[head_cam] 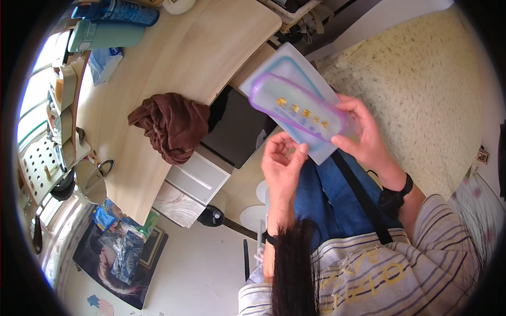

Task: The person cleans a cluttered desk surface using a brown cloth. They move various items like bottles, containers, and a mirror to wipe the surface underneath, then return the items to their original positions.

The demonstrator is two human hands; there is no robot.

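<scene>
My right hand [363, 130] grips the near end of a translucent case with a purple rim [292, 93], which bears gold writing. Behind it, in the same grip, is a flat whitish translucent case with a teal outline [272, 65]. Both are tilted above my lap, and they look slightly blurred. At their lower edge is my left hand [281, 166], fingers curled and thumb raised by the corner; whether it grips the edge cannot be told. Below the cases lie my blue trousers [344, 193] and a black strap [357, 193].
On the wooden desk [189, 51] sits a crumpled brown cloth [172, 126]. A dark glossy panel [237, 126] and an open white drawer [201, 177] jut out at its edge. Bottles [106, 35], a plastic packet [103, 65] and a round mirror [91, 181] stand along the far side.
</scene>
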